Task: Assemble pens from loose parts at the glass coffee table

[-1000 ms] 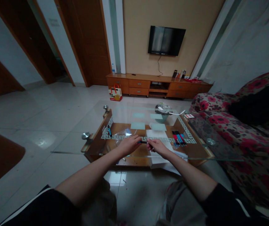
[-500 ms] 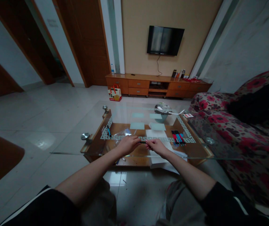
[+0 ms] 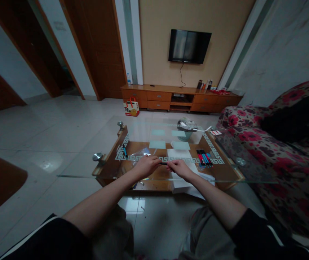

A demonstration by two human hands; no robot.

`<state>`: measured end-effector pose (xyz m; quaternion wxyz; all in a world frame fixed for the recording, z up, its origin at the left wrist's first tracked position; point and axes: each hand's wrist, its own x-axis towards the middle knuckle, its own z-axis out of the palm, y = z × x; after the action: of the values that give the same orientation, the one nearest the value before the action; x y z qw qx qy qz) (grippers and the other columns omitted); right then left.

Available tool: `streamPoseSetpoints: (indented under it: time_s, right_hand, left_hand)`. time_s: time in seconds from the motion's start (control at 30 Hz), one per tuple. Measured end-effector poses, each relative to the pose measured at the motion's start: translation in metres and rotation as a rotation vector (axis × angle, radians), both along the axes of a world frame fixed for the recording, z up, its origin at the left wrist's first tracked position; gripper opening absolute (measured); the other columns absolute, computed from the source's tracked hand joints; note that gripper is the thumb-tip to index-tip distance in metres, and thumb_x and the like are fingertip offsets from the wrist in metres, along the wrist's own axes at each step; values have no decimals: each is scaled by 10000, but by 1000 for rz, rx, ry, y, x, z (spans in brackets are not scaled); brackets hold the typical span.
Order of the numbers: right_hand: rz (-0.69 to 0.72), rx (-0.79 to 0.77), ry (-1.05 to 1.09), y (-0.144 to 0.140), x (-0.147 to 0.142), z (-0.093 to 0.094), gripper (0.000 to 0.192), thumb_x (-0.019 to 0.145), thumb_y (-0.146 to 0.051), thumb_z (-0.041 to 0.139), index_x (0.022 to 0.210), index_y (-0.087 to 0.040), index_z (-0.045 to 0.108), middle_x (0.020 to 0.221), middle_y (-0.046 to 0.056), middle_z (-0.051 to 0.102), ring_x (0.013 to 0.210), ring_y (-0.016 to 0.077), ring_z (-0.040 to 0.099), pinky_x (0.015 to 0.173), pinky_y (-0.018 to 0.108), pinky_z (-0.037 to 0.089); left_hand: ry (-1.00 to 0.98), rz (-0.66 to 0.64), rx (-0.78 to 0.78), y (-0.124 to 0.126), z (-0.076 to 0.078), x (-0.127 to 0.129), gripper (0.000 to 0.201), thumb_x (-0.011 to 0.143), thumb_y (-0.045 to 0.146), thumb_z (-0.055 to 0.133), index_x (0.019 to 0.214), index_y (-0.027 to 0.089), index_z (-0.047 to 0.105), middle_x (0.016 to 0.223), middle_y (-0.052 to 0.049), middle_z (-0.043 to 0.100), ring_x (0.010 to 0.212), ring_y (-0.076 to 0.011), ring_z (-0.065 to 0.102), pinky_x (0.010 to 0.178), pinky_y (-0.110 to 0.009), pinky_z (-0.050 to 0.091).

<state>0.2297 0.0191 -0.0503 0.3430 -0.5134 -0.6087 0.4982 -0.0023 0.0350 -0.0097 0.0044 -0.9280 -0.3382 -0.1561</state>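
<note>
My left hand point(image 3: 146, 165) and my right hand point(image 3: 179, 168) meet over the near edge of the glass coffee table point(image 3: 89, 169). Between them they grip a thin dark pen point(image 3: 164, 163), one hand at each end. A row of several red, blue and black pens point(image 3: 204, 158) lies on the glass to the right of my right hand. One more dark pen point(image 3: 124, 151) lies to the left, next to a crumpled clear plastic bag point(image 3: 139, 155). White paper point(image 3: 180, 154) lies under and beyond my right hand.
A flowered sofa point(image 3: 278, 159) runs along the right side of the table. A bowl with papers point(image 3: 186, 127) stands at the table's far end. Beyond it are a low wooden TV cabinet point(image 3: 181, 98), a wall TV point(image 3: 189, 46) and a gift bag point(image 3: 132, 107) on the tiled floor.
</note>
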Motion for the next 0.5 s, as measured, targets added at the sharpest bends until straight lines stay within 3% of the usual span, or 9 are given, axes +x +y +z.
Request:
streamPoseSetpoints:
  time_s: [0.33, 0.5]
  right_hand:
    - [12, 89, -97, -2, 3, 4, 522, 853, -624, 556, 796, -146, 755, 710, 49, 697, 622, 159, 572, 542, 245, 397]
    - [8, 132, -97, -2, 3, 5, 400, 834, -523, 621, 789, -146, 747, 698, 39, 683, 636, 150, 574, 588, 246, 417]
  left_hand:
    - [8, 13, -2, 1, -1, -1, 275, 997, 387, 446, 1095, 255, 666, 919, -55, 663, 854, -186, 618, 779, -302, 435]
    - [1, 14, -2, 1, -2, -2, 262, 993, 389, 457, 1074, 255, 668, 930, -50, 662, 860, -191, 616, 770, -303, 437]
